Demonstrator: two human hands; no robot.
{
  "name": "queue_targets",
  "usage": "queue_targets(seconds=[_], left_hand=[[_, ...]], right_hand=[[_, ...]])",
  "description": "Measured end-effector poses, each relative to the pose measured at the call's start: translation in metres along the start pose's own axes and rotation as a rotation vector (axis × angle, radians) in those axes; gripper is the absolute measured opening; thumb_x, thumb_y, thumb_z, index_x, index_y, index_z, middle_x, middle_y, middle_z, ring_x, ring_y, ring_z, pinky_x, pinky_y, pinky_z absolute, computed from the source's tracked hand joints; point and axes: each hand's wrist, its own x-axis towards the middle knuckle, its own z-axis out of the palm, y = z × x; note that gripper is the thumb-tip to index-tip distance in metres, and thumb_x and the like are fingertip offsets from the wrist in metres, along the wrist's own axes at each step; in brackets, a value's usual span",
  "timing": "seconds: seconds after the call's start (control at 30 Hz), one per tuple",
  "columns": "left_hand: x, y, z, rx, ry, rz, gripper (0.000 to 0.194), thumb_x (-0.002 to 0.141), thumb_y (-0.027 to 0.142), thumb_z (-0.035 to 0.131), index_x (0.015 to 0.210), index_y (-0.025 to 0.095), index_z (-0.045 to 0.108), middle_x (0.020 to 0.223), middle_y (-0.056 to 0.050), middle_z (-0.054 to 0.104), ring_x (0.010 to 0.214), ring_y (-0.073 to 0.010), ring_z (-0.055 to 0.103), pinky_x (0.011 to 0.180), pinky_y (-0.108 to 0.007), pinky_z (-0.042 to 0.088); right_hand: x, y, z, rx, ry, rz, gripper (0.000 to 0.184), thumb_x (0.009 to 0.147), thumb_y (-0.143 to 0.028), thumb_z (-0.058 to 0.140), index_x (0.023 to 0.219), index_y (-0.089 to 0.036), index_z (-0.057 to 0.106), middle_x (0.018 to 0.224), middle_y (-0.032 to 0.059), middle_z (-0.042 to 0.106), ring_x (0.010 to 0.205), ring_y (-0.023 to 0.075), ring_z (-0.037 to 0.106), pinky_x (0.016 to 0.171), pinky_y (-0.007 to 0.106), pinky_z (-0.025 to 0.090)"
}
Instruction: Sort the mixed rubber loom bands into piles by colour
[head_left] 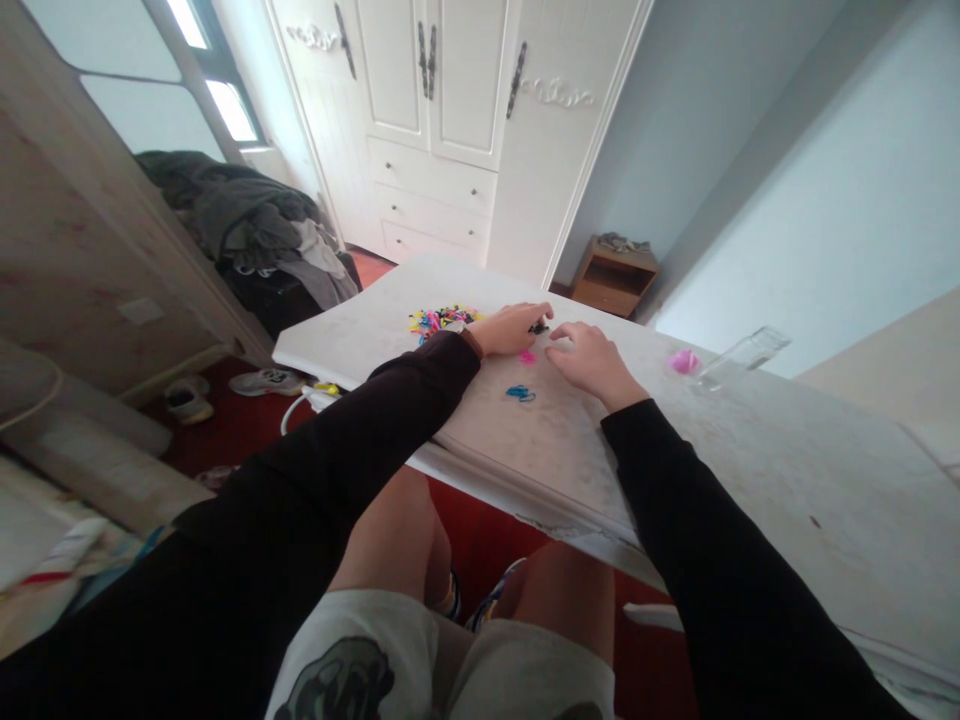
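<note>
A mixed heap of small colourful rubber bands [442,320] lies on the white table, partly behind my left wrist. My left hand [510,328] reaches over the tabletop, fingers apart and bent, beside a small black clump of bands [538,328]. Just below that hand is a little pink group of bands [528,357]. Closer to me sits a blue group of bands [520,393]. My right hand [592,362] rests to the right of these groups, thumb and forefinger apart, with nothing visible between them.
On the table's right side, a clear plastic container [744,357] lies next to a pink object [684,361]. The white table [750,450] has its near edge above my knees. A white wardrobe [435,190] and a small wooden cabinet [616,272] stand beyond.
</note>
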Motion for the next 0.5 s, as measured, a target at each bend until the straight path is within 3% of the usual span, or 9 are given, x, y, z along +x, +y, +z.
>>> queue_targets(seconds=[0.27,0.5], left_hand=[[-0.0032,-0.0033,-0.0043,-0.017,0.097,-0.005,0.052,0.076,0.006,0.062,0.127,0.016,0.064,0.126,-0.015,0.071,0.118,-0.028,0.068,0.104,-0.041,0.053],[-0.0031,0.0003,-0.0023,-0.075,0.127,0.035,0.048,0.079,-0.001,0.055,0.124,0.013,0.064,0.119,-0.015,0.069,0.099,-0.0211,0.067,0.092,-0.034,0.054]], right_hand=[[0.0,0.0007,-0.0004,0.0,0.001,0.0,0.03,0.089,-0.034,0.062,0.111,-0.021,0.077,0.129,0.014,0.077,0.125,0.0365,0.067,0.108,0.056,0.052],[-0.0013,0.0007,-0.002,0.016,0.006,-0.007,0.03,0.089,-0.033,0.062,0.111,-0.021,0.077,0.128,0.0153,0.076,0.124,0.0384,0.067,0.107,0.057,0.052]])
